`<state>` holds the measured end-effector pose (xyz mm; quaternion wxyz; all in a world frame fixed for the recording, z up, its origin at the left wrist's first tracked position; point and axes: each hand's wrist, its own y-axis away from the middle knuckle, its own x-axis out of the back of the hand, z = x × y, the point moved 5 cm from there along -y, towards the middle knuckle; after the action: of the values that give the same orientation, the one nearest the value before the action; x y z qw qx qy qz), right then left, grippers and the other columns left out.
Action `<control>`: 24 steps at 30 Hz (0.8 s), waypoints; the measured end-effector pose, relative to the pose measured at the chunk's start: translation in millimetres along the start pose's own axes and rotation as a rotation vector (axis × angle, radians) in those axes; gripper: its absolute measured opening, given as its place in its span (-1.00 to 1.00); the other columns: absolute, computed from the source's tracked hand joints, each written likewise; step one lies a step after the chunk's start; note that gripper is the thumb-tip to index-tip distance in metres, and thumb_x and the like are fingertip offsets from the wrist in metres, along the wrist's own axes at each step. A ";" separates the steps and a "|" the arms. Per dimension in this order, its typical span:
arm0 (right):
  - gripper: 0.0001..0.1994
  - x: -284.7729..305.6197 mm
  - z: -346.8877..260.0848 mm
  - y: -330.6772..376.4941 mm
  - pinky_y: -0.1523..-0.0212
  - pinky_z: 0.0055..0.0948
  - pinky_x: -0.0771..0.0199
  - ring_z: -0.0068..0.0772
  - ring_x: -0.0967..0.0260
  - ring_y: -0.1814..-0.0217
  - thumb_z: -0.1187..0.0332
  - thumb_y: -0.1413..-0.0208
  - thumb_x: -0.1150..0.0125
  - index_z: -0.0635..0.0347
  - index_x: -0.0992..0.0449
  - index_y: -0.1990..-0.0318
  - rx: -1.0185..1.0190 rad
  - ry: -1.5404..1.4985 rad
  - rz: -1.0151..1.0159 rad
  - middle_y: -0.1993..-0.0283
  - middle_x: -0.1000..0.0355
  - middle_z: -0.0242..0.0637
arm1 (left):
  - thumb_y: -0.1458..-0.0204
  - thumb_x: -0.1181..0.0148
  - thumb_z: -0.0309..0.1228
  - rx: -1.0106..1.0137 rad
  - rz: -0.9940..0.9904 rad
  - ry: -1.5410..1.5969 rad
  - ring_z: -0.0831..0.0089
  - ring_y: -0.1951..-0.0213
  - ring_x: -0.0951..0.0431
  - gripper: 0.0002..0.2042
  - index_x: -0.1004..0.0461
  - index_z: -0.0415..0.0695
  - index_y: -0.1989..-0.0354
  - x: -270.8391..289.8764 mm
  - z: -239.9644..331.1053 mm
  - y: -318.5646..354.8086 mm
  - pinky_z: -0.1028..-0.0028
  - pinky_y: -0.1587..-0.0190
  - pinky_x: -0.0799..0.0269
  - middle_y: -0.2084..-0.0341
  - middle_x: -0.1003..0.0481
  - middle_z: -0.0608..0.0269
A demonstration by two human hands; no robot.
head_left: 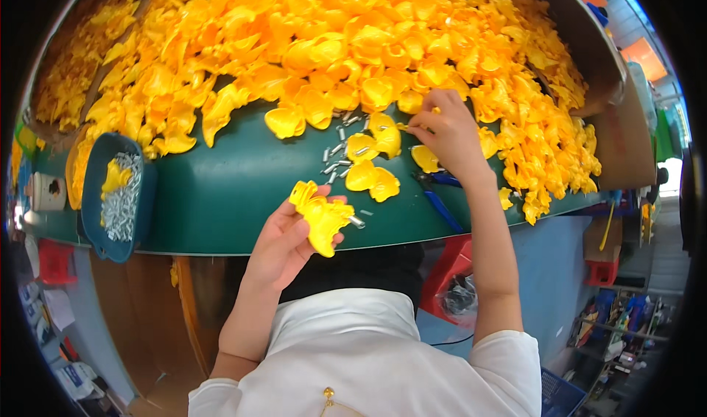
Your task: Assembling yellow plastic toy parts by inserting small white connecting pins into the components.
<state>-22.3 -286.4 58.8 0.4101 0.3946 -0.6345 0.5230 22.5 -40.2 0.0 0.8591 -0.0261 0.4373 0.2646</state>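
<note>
Holding a yellow part (318,222), the left hand (283,242) has its thumb and fingers curled around it; a metal pin (356,222) shows at the part's right edge. Farther out and to the right, the right hand (448,128) has thumb and fingertips drawn nearly together; whether they grip anything small, I cannot tell. Loose pins (336,150) and several shells (362,175) lie just left of the right hand, with pliers (442,209) nearer the body. A yellow heap (331,49) spreads beyond both hands. Well left of the left hand stands a bin (147,196) of pins.
</note>
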 end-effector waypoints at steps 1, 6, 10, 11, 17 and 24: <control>-0.87 4.4 2.2 4.5 0.17 -0.42 -0.35 -0.32 -0.30 0.17 0.49 0.27 -0.34 0.16 -0.52 0.49 -0.030 -0.108 0.070 0.35 -0.35 -0.37 | -0.04 -0.15 -0.29 0.020 -0.004 0.016 0.22 -0.01 -0.38 -0.41 -0.09 -0.25 -0.20 -1.4 -0.9 -2.2 0.31 0.07 -0.44 -0.09 -0.23 -0.13; -0.88 23.4 -42.9 17.4 0.40 -0.58 -0.40 -0.45 -0.43 0.39 0.60 0.21 -0.25 0.27 -0.54 0.43 -0.423 -0.855 0.013 0.39 -0.48 -0.26 | 0.00 -0.19 -0.41 -0.039 0.015 0.036 0.24 -0.03 -0.39 -0.44 -0.14 -0.26 -0.18 -2.7 0.9 -3.7 0.28 0.02 -0.43 -0.08 -0.27 -0.05; -0.83 16.1 -88.4 29.1 0.43 -0.63 -0.38 -0.50 -0.40 0.41 0.65 0.23 -0.25 0.27 -0.56 0.39 -0.140 -0.950 0.055 0.40 -0.48 -0.27 | 0.04 -0.22 -0.50 -0.014 0.019 0.076 0.27 -0.02 -0.42 -0.45 -0.19 -0.25 -0.15 -3.1 -2.2 -5.0 0.26 -0.02 -0.42 -0.06 -0.31 0.04; -0.83 14.9 -90.5 29.4 0.42 -0.63 -0.38 -0.49 -0.40 0.40 0.65 0.22 -0.25 0.28 -0.56 0.39 -0.121 -0.918 0.079 0.39 -0.48 -0.27 | 0.04 -0.22 -0.50 -0.014 0.028 0.074 0.27 -0.02 -0.42 -0.45 -0.19 -0.25 -0.15 -2.6 -2.4 -4.5 0.26 -0.02 -0.42 -0.06 -0.31 0.04; -0.83 18.8 -104.0 44.7 0.37 -0.59 -0.37 -0.42 -0.40 0.38 0.67 0.22 -0.24 0.30 -0.54 0.39 -0.211 -0.860 0.208 0.41 -0.46 -0.25 | 0.17 -0.28 -0.68 -0.223 0.127 -0.068 0.30 -0.02 -0.42 -0.57 -0.26 -0.20 0.11 -7.2 6.9 -0.3 0.36 -0.08 -0.37 -0.07 -0.29 -0.06; -0.80 8.4 -118.4 54.6 0.34 -0.52 -0.38 -0.33 -0.41 0.37 0.68 0.24 -0.27 0.27 -0.54 0.37 -0.200 -0.782 0.329 0.40 -0.48 -0.23 | 0.19 -0.28 -0.72 -0.338 0.132 -0.210 0.34 -0.05 -0.39 -0.53 -0.23 -0.20 0.10 -11.6 8.5 4.1 0.43 -0.11 -0.34 -0.11 -0.25 -0.14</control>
<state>-63.3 -162.5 61.8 0.0865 0.4150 -0.8440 0.3285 21.3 -39.3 14.9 0.8643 -0.1133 0.2955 0.3909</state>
